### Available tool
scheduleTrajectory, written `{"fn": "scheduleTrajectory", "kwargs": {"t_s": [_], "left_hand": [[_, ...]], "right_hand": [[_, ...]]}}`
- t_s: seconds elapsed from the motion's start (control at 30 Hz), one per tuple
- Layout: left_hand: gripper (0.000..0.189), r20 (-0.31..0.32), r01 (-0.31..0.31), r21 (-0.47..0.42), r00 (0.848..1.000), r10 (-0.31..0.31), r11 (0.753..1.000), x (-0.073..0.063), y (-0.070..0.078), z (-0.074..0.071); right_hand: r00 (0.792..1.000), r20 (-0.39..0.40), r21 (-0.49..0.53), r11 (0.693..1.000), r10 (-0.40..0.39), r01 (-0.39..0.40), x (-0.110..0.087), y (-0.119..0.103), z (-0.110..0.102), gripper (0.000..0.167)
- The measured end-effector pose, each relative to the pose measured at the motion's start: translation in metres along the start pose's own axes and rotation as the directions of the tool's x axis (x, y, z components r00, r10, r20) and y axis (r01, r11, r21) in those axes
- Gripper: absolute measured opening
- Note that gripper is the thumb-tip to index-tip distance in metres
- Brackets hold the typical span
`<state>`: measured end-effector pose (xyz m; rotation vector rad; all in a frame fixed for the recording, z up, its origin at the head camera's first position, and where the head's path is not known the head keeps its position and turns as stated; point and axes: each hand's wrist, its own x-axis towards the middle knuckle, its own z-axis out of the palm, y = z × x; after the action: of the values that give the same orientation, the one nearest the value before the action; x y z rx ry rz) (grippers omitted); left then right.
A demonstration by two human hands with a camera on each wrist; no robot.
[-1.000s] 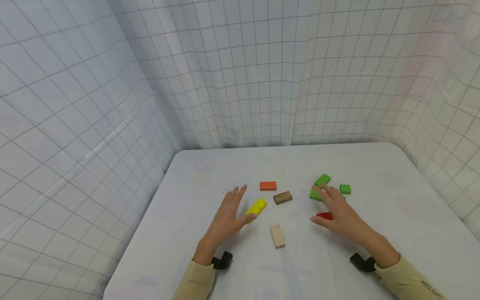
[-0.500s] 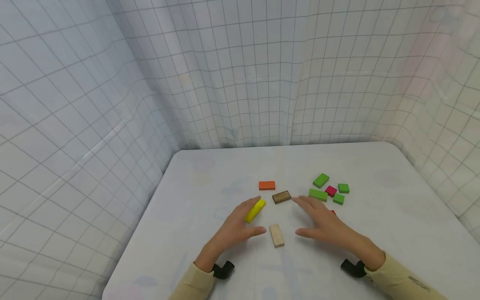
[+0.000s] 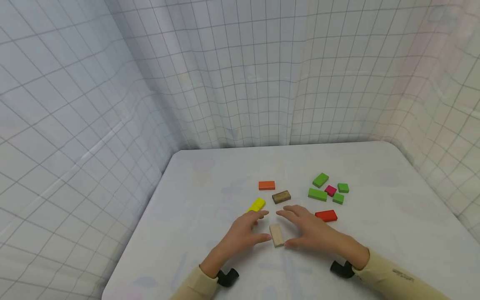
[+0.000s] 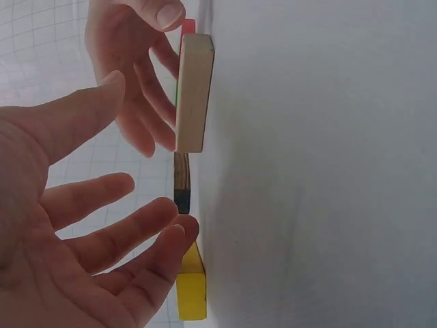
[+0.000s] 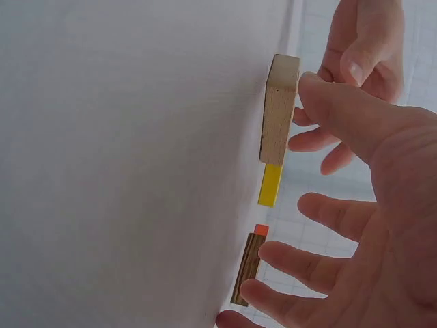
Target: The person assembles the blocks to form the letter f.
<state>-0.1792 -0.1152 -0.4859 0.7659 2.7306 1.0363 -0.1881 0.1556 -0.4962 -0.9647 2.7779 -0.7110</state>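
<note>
Pale block: on the table (image 3: 195,187), between the hands. Pale block (image 3: 277,235) lies flat, long axis near-far, far end angled slightly left.
Left hand: wide. Left hand (image 3: 243,235) has its thumb well apart from the fingers and grips nothing; thumb tip just beside the block's left edge in the head view.
Right hand: also wide, grips nothing. Right hand (image 3: 313,231) has its thumb tip just beside the block's near right corner.
Contact: can't tell whether either thumb touches.
Material: wood grain shows in the wrist views.
Weight: likely light, one hand should manage.
Stiffness: should be rigid, no give in a pinch; not fragile.
Friction: looks matt, so probably not slippery.
Hold: long sides, mid-length, thumb on one and fingers on the other. Short ends offer less face.
Risk: sits low, so fingertips should come in close to the table. A push on one side only would probably slide or spin it.
Neighbours: yellow block (image 3: 258,204) far left, partly behind left fingers; brown block (image 3: 281,197) on the far side; red block (image 3: 326,216) to the right, just beyond the right hand.
</note>
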Motion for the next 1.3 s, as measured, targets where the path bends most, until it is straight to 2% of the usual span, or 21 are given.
{"fn": "scheduleTrajectory", "kwargs": {"t_s": [0.13,0.3,0.53,0.73,0.93,1.3], "left_hand": [[0.06,0.03,0.008,0.035,1.0,-0.009,0.999,0.001,0.001,0.004],[0.051,0.03,0.021,0.102,0.999,-0.024,0.995,0.004,0.004,0.005],[0.05,0.026,0.021,0.192,0.999,-0.026,0.981,0.007,0.005,0.009],[0.051,0.031,0.024,0.235,0.999,-0.032,0.972,0.007,0.008,0.011],[0.056,0.041,0.036,0.266,0.998,-0.048,0.963,0.008,0.01,0.012],[0.061,0.056,0.052,0.246,0.996,-0.068,0.968,0.014,0.019,0.016]], "right_hand": [[1.0,0.031,-0.022,1.0,0.002,-0.001,0.002,-0.005,0.002,0.082],[0.999,0.038,-0.065,0.998,-0.017,0.019,0.005,-0.012,0.003,0.075],[1.0,0.011,-0.089,0.996,-0.02,0.021,0.005,-0.016,0.003,0.06],[1.0,0.009,-0.082,0.997,-0.007,0.008,0.006,-0.015,0.005,0.057],[1.0,0.009,-0.088,0.996,0.024,-0.023,0.007,-0.016,0.005,0.057],[0.996,-0.031,-0.082,0.993,0.086,-0.088,0.006,-0.017,-0.002,0.054]]}}
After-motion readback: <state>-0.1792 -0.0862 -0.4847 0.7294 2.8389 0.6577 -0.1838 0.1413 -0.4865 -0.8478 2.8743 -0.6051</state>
